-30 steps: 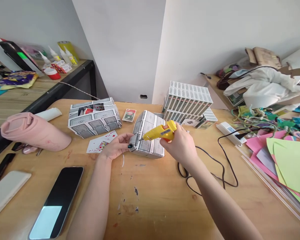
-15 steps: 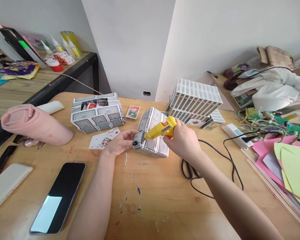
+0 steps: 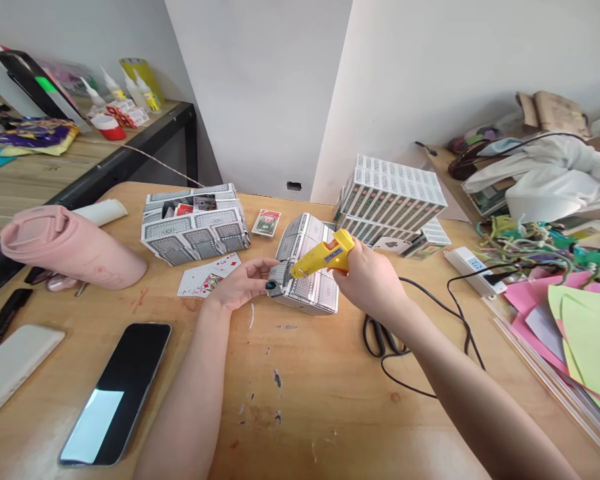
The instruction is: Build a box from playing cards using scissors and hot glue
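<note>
My right hand [image 3: 373,277] is wrapped round a yellow hot glue gun [image 3: 323,257], its nozzle pointing down and left at a box made of playing cards [image 3: 313,287]. The nozzle tip is at the box's near left part, by a folded card flap. With thumb and fingers, my left hand [image 3: 245,283] pinches that flap at the box's left corner. Loose playing cards [image 3: 200,283] lie beside my left wrist. Farther back on the left stands another card-covered box [image 3: 195,233], with an opening in its top that shows cards inside.
Stacked card packs [image 3: 395,193] stand behind the box, and a single card pack [image 3: 267,223] lies left of them. Scissors [image 3: 380,337] and a black cord are under my right arm. A phone [image 3: 117,393], a pink tumbler [image 3: 75,250] and a power strip [image 3: 473,270] are around.
My right hand and the glue gun have shifted very slightly, with the nozzle still at the flap. My left hand keeps its hold on the box.
</note>
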`<move>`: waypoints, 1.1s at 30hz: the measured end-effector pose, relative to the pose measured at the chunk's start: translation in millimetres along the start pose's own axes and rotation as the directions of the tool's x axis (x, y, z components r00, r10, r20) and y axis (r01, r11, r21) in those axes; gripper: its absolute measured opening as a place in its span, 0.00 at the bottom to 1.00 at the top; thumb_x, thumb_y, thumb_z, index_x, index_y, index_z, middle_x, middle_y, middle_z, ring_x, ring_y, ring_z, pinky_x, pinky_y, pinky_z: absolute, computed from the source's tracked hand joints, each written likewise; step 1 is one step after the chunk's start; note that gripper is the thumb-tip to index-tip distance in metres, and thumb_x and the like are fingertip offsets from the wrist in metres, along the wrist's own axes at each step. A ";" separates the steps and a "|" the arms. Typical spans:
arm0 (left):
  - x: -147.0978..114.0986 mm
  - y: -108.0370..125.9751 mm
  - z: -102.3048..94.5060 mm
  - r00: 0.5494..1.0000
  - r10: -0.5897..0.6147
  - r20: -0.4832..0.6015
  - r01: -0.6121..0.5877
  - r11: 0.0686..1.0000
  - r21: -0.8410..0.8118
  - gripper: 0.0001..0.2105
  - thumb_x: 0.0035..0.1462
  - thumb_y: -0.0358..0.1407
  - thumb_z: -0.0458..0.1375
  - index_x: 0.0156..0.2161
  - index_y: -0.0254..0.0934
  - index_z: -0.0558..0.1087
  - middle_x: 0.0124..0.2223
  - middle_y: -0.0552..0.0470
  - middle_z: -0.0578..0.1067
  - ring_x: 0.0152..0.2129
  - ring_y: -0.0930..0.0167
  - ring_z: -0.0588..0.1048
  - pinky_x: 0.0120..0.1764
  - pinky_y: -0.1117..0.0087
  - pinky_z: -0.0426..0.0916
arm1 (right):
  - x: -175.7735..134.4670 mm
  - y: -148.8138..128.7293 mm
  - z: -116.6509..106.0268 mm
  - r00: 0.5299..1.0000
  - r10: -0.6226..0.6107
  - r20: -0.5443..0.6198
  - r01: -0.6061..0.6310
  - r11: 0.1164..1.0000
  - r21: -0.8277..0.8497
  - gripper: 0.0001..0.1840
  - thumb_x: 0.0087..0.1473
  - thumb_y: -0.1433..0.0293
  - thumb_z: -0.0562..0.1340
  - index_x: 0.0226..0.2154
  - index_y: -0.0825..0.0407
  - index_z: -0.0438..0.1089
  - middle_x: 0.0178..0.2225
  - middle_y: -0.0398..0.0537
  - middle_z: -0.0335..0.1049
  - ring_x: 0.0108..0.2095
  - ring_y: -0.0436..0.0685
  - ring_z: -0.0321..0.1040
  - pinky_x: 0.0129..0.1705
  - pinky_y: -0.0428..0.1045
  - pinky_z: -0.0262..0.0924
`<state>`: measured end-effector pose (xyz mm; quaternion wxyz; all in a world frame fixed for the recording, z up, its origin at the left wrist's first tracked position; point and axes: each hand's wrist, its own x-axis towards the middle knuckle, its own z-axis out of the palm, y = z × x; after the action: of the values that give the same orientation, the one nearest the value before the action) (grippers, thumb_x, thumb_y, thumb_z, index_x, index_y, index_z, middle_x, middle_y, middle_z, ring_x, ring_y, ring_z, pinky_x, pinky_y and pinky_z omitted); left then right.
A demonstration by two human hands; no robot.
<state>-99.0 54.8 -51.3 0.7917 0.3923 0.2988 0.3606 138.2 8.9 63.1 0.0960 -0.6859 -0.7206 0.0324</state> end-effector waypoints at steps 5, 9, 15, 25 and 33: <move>0.9 -0.8 -0.6 1.000 0.006 0.011 -0.006 1.000 -0.012 0.21 0.38 0.25 0.68 0.42 0.36 0.75 0.37 0.50 0.78 0.32 0.73 0.75 0.31 0.76 0.69 | -1.3 0.9 -1.2 1.000 -0.011 0.020 0.011 1.000 0.006 0.15 0.44 0.72 0.53 0.38 0.58 0.63 0.27 0.51 0.67 0.22 0.52 0.56 0.23 0.46 0.43; 0.7 -0.1 0.8 1.000 0.015 0.014 -0.014 1.000 -0.025 0.19 0.38 0.24 0.68 0.39 0.36 0.75 0.34 0.52 0.77 0.31 0.73 0.75 0.30 0.77 0.68 | -1.2 1.7 -0.8 0.999 -0.007 0.037 0.007 1.000 0.009 0.14 0.45 0.71 0.53 0.37 0.57 0.63 0.27 0.51 0.67 0.22 0.52 0.56 0.23 0.46 0.43; 0.2 1.4 1.3 1.000 0.001 0.003 -0.001 1.000 -0.019 0.20 0.38 0.25 0.68 0.41 0.35 0.75 0.33 0.52 0.77 0.29 0.74 0.74 0.32 0.75 0.69 | 1.4 2.1 -1.2 0.999 -0.004 0.045 0.003 1.000 0.020 0.19 0.45 0.73 0.53 0.42 0.61 0.63 0.30 0.54 0.69 0.24 0.53 0.60 0.24 0.47 0.45; 0.6 -0.2 -0.6 1.000 -0.014 -0.002 0.014 0.999 -0.045 0.20 0.37 0.23 0.68 0.40 0.36 0.76 0.32 0.53 0.76 0.30 0.74 0.75 0.29 0.78 0.70 | 6.0 4.2 2.3 1.000 0.015 0.015 -0.015 1.000 0.003 0.14 0.47 0.73 0.53 0.39 0.59 0.64 0.32 0.55 0.69 0.25 0.54 0.62 0.24 0.47 0.45; 0.9 -2.6 -3.1 1.000 -0.004 0.010 0.004 0.999 -0.039 0.21 0.38 0.23 0.68 0.41 0.36 0.75 0.32 0.53 0.76 0.28 0.74 0.75 0.30 0.77 0.70 | 9.5 8.2 4.2 0.999 0.042 0.009 -0.042 0.999 0.008 0.13 0.49 0.72 0.53 0.39 0.57 0.63 0.33 0.54 0.69 0.26 0.55 0.64 0.26 0.48 0.49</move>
<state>-100.0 55.7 -55.3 0.8015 0.3778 0.2885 0.3628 145.1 19.2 58.4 0.0949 -0.7002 -0.7064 0.0406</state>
